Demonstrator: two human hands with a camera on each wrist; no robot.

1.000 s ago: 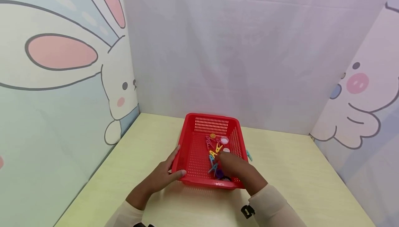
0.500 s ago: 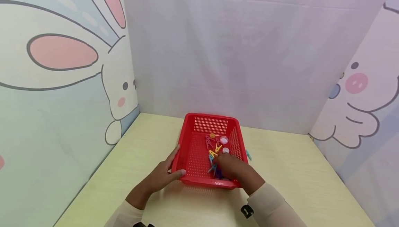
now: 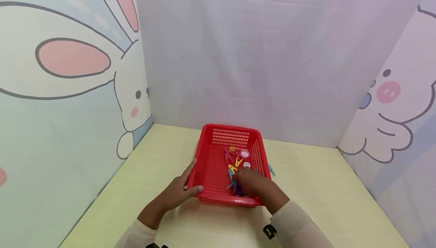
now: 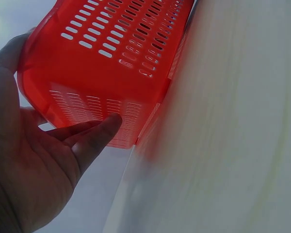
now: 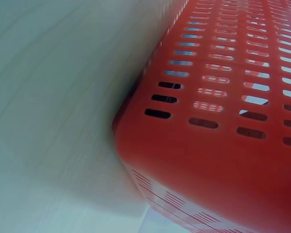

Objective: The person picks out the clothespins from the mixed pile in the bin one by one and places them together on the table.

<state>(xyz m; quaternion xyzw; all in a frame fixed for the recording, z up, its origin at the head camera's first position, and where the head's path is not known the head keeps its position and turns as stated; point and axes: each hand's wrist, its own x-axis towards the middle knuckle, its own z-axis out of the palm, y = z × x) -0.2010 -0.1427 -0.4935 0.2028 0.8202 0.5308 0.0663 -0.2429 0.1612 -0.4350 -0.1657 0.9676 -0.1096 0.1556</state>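
Note:
A red plastic basket (image 3: 212, 157) with slotted walls stands on the table. My left hand (image 3: 174, 194) holds its near left corner, thumb over the rim and fingers against the outer wall; the left wrist view shows those fingers (image 4: 99, 138) on the slotted side. Inside the basket, my right hand (image 3: 251, 182) reaches down among small items, its fingertips hidden. Close to it lie a blue clothespin (image 3: 233, 185), a yellow clothespin (image 3: 233, 168) and a purple round item (image 3: 239, 190). In the right wrist view only the basket's outer wall (image 5: 184, 150) shows, no hand.
Farther back in the basket lie pink clothespins (image 3: 228, 155), another yellow clothespin (image 3: 238, 161), white caps (image 3: 245, 153) and a yellow cap (image 3: 232, 149). A teal clothespin (image 3: 271, 170) is on the table (image 3: 306, 180) outside the right wall. Printed panels and a pale curtain enclose the table.
My right hand has shifted slightly left inside the basket, covering the dark ring-like item seen near its front wall. My left hand keeps its place on the corner.

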